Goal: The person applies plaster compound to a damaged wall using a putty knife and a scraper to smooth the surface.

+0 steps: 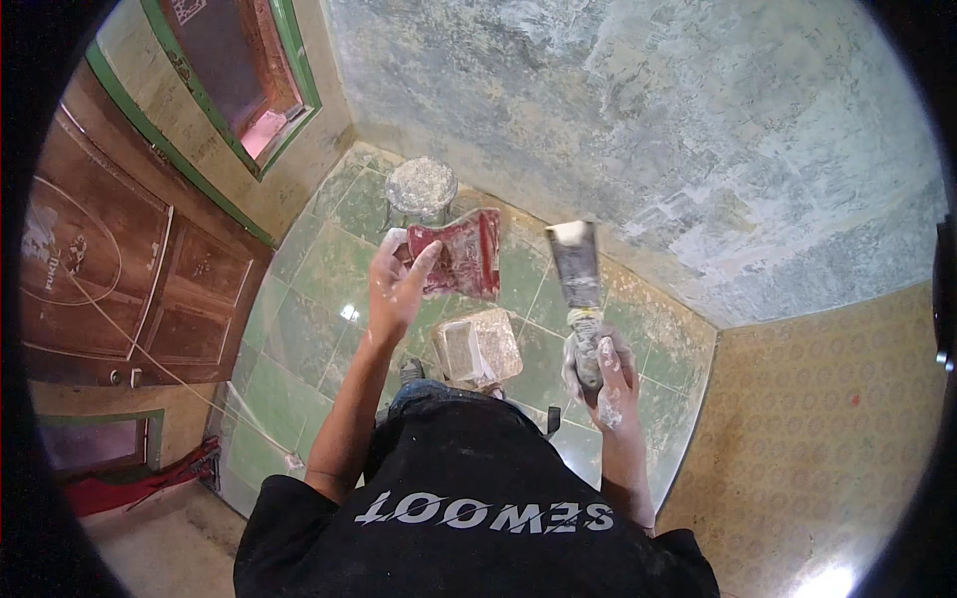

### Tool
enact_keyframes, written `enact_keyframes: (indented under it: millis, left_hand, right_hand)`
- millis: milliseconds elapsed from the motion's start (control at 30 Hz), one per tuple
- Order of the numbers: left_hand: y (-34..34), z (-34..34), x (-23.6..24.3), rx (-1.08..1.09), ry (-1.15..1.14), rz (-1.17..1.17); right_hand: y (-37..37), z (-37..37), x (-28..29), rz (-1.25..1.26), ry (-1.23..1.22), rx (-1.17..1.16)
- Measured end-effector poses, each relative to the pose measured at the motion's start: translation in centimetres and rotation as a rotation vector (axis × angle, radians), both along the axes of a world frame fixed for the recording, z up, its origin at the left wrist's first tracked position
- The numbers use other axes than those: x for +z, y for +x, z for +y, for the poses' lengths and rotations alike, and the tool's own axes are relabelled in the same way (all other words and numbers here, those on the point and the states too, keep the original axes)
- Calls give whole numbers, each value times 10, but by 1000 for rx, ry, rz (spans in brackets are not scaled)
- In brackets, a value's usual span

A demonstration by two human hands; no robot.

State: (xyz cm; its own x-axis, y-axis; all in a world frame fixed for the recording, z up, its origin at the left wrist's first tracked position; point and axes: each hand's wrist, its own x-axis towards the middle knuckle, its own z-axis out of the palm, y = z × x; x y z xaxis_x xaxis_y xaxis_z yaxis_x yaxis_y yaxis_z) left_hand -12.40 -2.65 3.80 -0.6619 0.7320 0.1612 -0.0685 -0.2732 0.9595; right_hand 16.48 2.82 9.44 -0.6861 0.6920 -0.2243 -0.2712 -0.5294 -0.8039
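Observation:
My left hand [395,289], dusted with white, grips a red, curved sheet-like piece [467,257] smeared with pale plaster. Its thumb lies across the near face; the exact kind of piece is unclear. Out to the right, my right hand [610,384] is wrapped around the handle of a putty knife [575,269]. The wide blade points away from me, with a pale lump of filler along its tip. White smears cover the fingers of this hand. A gap separates the knife from the red piece.
Ahead rises a grey, patchily plastered wall [638,120]. A round, plaster-crusted stool [422,187] stands near the corner. Close to my feet sits a plaster-spattered, squarish container [498,344] on the green tiled floor [299,319]. A brown wooden door [189,289] is at the left.

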Motion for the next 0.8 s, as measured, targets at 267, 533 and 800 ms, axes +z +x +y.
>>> enact_keyframes:
  millis: [267, 533, 800]
  left_hand:
    - [-5, 2, 15, -225, -117, -307]
    - [-3, 5, 14, -210, -50, -323]
    - [-22, -5, -2, -201, -30, -411]
  right_hand:
    - [-20, 8, -4, -416, 697, -188]
    - [-25, 16, -13, -741, 1221, -130]
    - [-5, 29, -14, -798, 1110, -92]
